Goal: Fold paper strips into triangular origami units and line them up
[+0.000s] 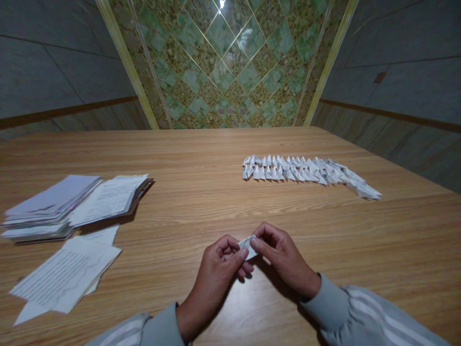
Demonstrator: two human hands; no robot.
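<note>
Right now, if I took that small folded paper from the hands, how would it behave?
The folded paper is probably very light, being just a small bit of paper. It likely feels stiffer than the loose sheets, since it seems folded into layers. It's unlikely to roll, as it looks flat.

Table (187,158): warm brown, shows wood grain. Folded paper (248,246): white, bears grey marks. Pointed paper pieces (306,173): white, flecked grey. Loose sheets (68,269): white, carry dark written rows. Sleeves (329,302): grey, white-striped. Back wall (221,69): green-and-tan diamonds, gold lines.
</note>
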